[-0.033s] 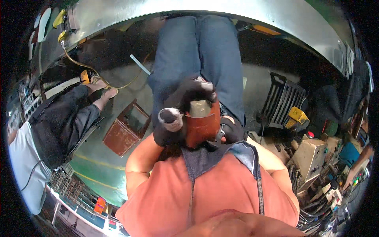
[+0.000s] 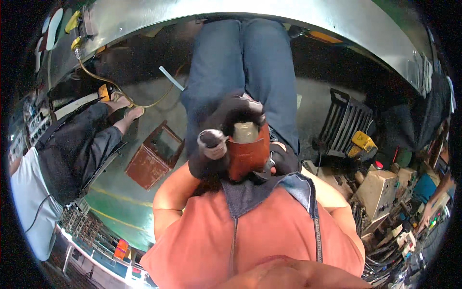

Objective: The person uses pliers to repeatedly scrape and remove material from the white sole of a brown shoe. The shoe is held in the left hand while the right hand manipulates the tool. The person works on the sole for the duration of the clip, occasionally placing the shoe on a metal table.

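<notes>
as both gloved hands grasp a brown leather piece, a beige form sits inside it.

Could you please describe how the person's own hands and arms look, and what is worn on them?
The left hand and the right hand both wear dark, nearly black gloves, with pale areas on some fingers. Whether every finger is fully covered, I cannot tell. Both forearms are bare, without sleeves over them.
</notes>
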A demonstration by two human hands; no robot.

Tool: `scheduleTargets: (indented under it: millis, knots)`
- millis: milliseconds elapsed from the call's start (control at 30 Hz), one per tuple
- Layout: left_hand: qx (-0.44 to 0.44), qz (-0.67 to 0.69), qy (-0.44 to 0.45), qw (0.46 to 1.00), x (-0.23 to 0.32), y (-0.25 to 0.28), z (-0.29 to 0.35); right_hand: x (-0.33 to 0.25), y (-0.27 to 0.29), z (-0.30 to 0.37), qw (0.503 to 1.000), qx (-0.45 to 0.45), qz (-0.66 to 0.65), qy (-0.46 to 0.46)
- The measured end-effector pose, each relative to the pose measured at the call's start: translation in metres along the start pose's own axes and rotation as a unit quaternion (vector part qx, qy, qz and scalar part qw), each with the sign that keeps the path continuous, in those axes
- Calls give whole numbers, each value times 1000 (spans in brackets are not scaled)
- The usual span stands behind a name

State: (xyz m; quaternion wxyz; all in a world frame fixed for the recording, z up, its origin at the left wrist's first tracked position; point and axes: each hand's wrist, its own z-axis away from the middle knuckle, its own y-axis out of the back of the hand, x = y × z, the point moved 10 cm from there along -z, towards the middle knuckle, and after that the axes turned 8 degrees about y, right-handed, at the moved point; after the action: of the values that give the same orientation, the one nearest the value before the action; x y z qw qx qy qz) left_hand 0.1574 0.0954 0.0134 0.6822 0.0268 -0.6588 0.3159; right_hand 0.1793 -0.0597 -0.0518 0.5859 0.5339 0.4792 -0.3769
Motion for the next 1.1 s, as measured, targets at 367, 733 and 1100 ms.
scheduleTargets:
  millis: [367,733,1100]
  knots:
    - [-41,11,69,997,-34,-1,-19,10,-4,13,997,43,68,1]
    - [79,102,89,988,-43,12,-12,10,14,14,1000,29,-7,-3]
    - [-19,-229,-17,973,22,2,-24,-23,54,-16,973,45,214,73]
